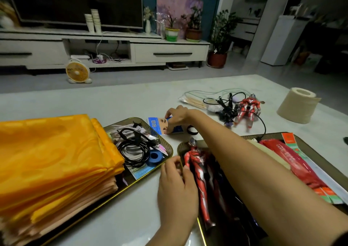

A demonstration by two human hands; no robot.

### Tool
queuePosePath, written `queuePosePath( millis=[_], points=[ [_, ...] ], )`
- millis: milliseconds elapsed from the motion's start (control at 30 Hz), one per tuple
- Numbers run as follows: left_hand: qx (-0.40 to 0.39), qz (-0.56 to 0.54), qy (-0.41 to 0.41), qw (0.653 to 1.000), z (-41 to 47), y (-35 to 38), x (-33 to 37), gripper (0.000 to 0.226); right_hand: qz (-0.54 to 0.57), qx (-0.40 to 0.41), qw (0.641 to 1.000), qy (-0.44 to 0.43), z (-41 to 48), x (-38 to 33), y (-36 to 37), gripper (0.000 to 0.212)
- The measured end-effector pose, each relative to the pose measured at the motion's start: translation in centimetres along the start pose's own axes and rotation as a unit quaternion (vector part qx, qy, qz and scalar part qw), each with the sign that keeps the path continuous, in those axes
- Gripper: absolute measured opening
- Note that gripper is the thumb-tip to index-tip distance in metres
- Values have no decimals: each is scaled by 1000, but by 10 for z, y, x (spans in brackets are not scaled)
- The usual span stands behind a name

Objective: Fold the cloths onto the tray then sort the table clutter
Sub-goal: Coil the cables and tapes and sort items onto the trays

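Hands working apart: right hand [176, 118] is pinching the blue card [156, 125], best lifted by its edge; left hand [177, 181] is curling against the toy figure [201, 174], grip unclear.

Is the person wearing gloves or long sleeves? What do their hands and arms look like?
No gloves. The left hand and the right hand are bare, with no rings, watch or bracelet showing. The left forearm and the right forearm are bare too, so no long sleeves. A dark edge at the bottom right corner might be a short sleeve, but it is too cut off to tell.
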State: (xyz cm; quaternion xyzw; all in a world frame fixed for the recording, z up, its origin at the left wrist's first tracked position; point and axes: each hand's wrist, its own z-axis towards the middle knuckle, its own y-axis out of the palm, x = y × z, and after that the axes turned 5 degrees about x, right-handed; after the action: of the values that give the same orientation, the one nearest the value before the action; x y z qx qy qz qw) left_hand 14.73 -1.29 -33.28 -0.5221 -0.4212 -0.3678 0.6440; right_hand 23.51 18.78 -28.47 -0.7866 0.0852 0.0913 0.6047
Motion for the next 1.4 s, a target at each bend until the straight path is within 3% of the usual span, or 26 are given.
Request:
queuePosePath(
  millis=[200, 333, 433, 500, 600, 700, 800, 900, 1000, 1100, 1200, 1300, 1400],
  points=[
    [9, 14, -12, 1000, 3, 1, 2, 15, 11, -21, 1000, -14, 4, -3, -5, 79],
    [7, 19, -9, 1000, 3, 0, 0, 16, 37, -58, 997, -25, -1, -14, -5, 49],
    [9, 5, -14, 1000, 7, -1, -5, 15, 53, 15, 997, -47, -6, -13, 8, 11],
    [11, -7, -11, 1000, 8, -1, -7, 16, 111, 85, 989, -46, -17, -2, 6, 19],
    [10, -31, -4, 999, 10, -1, -8, 20, 303, 179, 934, -60, -60, 19, -19, 25],
    [9, -34, -1, 999, 9, -2, -9, 22, 389, 188, 901, -44, -118, 47, -37, 36],
    [11, -38, 9, 999, 7, -2, -8, 25, 389, 154, 908, -4, -169, 79, -27, 22],
    [10, -45, 16, 999, 9, -4, -10, 26, 393, 158, 905, 40, -211, 105, -12, 23],
    [0, -55, 24, 998, 7, -6, -10, 27, 372, 237, 894, 77, -238, 137, -6, 18],
    [-2, -51, 32, 998, 7, -7, -11, 27, 355, 335, 859, 155, -244, 187, -7, 20],
    [-8, -48, 32, 998, 6, -4, -9, 27, 344, 362, 836, 229, -239, 235, -5, 37],
    [-13, -52, 30, 998, 5, -4, -10, 27, 277, 320, 862, 278, -230, 247, 8, 41],
    [-16, -59, 26, 998, 5, -5, -11, 28, 123, 273, 918, 261, -222, 239, 20, 34]
  ],
)
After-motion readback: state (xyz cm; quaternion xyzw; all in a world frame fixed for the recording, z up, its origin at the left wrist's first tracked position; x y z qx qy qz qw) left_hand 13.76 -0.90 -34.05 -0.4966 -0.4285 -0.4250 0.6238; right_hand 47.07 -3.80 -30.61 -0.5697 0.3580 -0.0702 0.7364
